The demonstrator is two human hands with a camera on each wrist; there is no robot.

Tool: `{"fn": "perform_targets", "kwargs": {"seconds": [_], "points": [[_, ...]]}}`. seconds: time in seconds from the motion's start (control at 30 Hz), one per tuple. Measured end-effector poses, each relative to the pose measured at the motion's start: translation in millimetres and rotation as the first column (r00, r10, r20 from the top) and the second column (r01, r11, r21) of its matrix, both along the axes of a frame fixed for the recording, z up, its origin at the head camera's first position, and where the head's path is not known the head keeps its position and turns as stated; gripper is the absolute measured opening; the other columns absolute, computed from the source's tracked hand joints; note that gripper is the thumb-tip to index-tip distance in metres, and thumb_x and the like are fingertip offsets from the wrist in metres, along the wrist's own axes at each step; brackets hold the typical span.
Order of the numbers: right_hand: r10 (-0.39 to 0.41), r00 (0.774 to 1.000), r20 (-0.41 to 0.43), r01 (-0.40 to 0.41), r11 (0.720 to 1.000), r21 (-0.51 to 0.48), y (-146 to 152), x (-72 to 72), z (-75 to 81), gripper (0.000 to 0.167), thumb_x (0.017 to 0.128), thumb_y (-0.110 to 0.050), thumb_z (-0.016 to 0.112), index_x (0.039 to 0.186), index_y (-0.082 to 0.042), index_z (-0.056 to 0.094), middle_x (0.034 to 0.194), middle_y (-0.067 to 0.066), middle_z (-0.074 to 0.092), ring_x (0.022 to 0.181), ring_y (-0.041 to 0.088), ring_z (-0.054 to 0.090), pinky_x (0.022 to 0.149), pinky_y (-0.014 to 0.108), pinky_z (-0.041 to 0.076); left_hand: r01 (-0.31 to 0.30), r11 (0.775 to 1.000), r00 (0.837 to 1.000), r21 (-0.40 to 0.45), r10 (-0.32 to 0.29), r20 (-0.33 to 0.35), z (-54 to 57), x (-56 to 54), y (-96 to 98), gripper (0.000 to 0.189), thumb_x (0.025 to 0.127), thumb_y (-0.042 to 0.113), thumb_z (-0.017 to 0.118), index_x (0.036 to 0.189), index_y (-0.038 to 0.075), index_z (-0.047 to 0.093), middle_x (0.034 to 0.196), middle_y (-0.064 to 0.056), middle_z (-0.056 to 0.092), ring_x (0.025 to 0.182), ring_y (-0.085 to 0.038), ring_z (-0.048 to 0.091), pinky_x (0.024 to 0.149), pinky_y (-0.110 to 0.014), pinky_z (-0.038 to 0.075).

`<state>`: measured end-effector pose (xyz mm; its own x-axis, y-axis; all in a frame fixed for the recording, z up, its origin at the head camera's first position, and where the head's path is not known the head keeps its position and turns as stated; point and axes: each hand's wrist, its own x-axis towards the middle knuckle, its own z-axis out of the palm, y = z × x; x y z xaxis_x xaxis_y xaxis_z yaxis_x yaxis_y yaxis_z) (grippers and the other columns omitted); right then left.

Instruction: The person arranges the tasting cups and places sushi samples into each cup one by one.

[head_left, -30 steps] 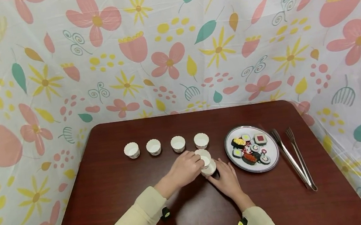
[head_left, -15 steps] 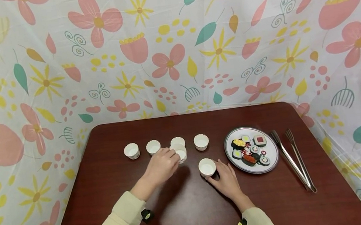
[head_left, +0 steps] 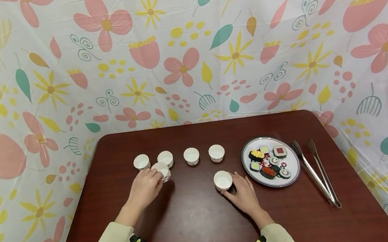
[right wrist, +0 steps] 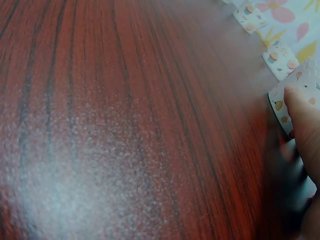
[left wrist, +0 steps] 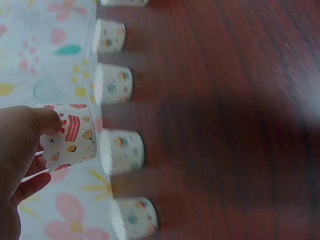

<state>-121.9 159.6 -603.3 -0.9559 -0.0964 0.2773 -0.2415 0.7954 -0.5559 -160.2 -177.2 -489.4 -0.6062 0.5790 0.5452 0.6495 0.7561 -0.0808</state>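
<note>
Left hand (head_left: 145, 187): fingers pinching one white paper cup at its rim; this lifted cup (head_left: 162, 171) hangs above the counter (head_left: 205, 223), near side of the far row. The rim grip presumably suits a light, thin-walled cup.

Right hand (head_left: 243, 195): thumb and fingers curled about the right and near sides of a second cup, mouth up. This standing cup (head_left: 223, 181) rests right of centre; the hold seems meant to steady it. Whether others nest inside cannot be told.

Row of four cups (head_left: 191, 157): far side, upright, set apart, probably so each mouth is easily reached.

Plate (head_left: 248, 169): round, far right, bearing assorted sushi pieces (head_left: 268, 171) grouped together.

Tongs (head_left: 313, 173): metal, right of plate, tips far, presumably laid aside within reach of the right hand.

Cloth (head_left: 182, 68): floral, behind.

Changes: half a second ago the lifted cup was before the row's third cup from the left; now it is before the second. Right hand, standing cup, plate and tongs unmoved.
</note>
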Motion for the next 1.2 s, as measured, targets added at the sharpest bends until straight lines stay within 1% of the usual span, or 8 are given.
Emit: {"fn": "perform_targets", "kwargs": {"seconds": [0.07, 0.13, 0.3, 0.37, 0.6, 0.77, 1.0, 1.2], "points": [[0.004, 1.000, 0.018, -0.003, 1.000, -0.004, 0.1, 0.3, 0.6, 0.067, 0.072, -0.036, 0.076, 0.129, -0.010, 0.051, 0.127, 0.011, 0.056, 0.126, 0.031, 0.044, 0.102, 0.060, 0.023, -0.027, 1.000, 1.000, 0.013, 0.027, 0.003, -4.0, 1.2, -9.7, 0.018, 0.064, 0.006, 0.074, 0.070, 0.010, 0.057, 0.068, -0.002, 0.054, 0.066, -0.024, 0.052, 0.063, -0.036, 0.043], [0.007, 1.000, 0.028, -0.007, 1.000, -0.007, -0.2, 0.4, 1.2, 0.067, 0.073, -0.037, 0.075, 0.129, -0.011, 0.051, 0.128, 0.011, 0.055, 0.126, 0.030, 0.043, 0.103, 0.059, 0.023, -0.054, 0.998, 0.998, 0.017, 0.053, 0.024, -7.1, 2.6, -19.3, 0.016, 0.065, 0.006, 0.073, 0.070, 0.009, 0.058, 0.068, -0.002, 0.054, 0.066, -0.024, 0.052, 0.062, -0.036, 0.043], [0.002, 1.000, 0.003, -0.002, 1.000, -0.001, -1.0, -0.3, -0.3, 0.067, 0.071, -0.034, 0.077, 0.128, -0.009, 0.052, 0.126, 0.012, 0.056, 0.124, 0.032, 0.045, 0.102, 0.059, 0.024, -0.115, 0.993, 0.991, 0.022, 0.113, 0.077, -16.6, 5.9, -38.6, 0.013, 0.065, 0.005, 0.071, 0.070, 0.009, 0.060, 0.066, -0.001, 0.053, 0.062, -0.023, 0.049, 0.059, -0.037, 0.041], [-0.001, 1.000, -0.011, 0.001, 1.000, 0.001, -1.2, -0.6, -1.3, 0.067, 0.070, -0.033, 0.079, 0.127, -0.008, 0.053, 0.126, 0.013, 0.056, 0.124, 0.032, 0.046, 0.101, 0.060, 0.025, -0.139, 0.990, 0.987, 0.023, 0.137, 0.081, -22.2, 7.0, -44.5, 0.016, 0.063, 0.004, 0.073, 0.069, 0.009, 0.060, 0.065, -0.001, 0.052, 0.060, -0.023, 0.049, 0.058, -0.037, 0.041], [-0.004, 1.000, -0.018, 0.004, 1.000, -0.003, -1.0, -1.4, -2.1, 0.067, 0.069, -0.033, 0.079, 0.127, -0.008, 0.053, 0.126, 0.013, 0.057, 0.123, 0.033, 0.046, 0.101, 0.060, 0.025, -0.219, 0.976, 0.970, 0.001, 0.217, 0.114, -38.2, 14.5, -61.7, 0.019, 0.063, 0.004, 0.077, 0.067, 0.011, 0.059, 0.062, 0.001, 0.049, 0.058, -0.022, 0.049, 0.058, -0.037, 0.042], [-0.005, 1.000, -0.025, 0.005, 1.000, 0.003, -0.4, -1.6, -2.5, 0.067, 0.070, -0.033, 0.078, 0.127, -0.008, 0.053, 0.125, 0.014, 0.057, 0.123, 0.032, 0.047, 0.100, 0.060, 0.026, -0.249, 0.968, 0.959, -0.013, 0.248, 0.133, -46.5, 21.6, -68.3, 0.019, 0.063, 0.005, 0.078, 0.066, 0.011, 0.060, 0.062, 0.001, 0.050, 0.058, -0.022, 0.050, 0.057, -0.037, 0.042], [-0.004, 1.000, 0.012, 0.004, 1.000, -0.005, 0.6, -0.2, -1.6, 0.067, 0.072, -0.035, 0.076, 0.129, -0.010, 0.051, 0.127, 0.012, 0.056, 0.125, 0.030, 0.044, 0.102, 0.059, 0.024, -0.285, 0.957, 0.939, -0.053, 0.289, 0.184, -54.8, 28.2, -70.8, 0.018, 0.065, 0.007, 0.078, 0.068, 0.013, 0.061, 0.064, 0.002, 0.052, 0.061, -0.020, 0.052, 0.059, -0.035, 0.043], [-0.009, 1.000, -0.018, 0.009, 1.000, 0.005, -0.1, 0.3, -1.9, 0.068, 0.070, -0.033, 0.078, 0.127, -0.008, 0.052, 0.126, 0.012, 0.057, 0.124, 0.032, 0.046, 0.100, 0.060, 0.026, -0.292, 0.955, 0.937, -0.058, 0.298, 0.185, -59.9, 30.3, -71.1, 0.019, 0.063, 0.008, 0.079, 0.067, 0.013, 0.061, 0.064, 0.002, 0.052, 0.061, -0.021, 0.052, 0.059, -0.036, 0.043]]}}
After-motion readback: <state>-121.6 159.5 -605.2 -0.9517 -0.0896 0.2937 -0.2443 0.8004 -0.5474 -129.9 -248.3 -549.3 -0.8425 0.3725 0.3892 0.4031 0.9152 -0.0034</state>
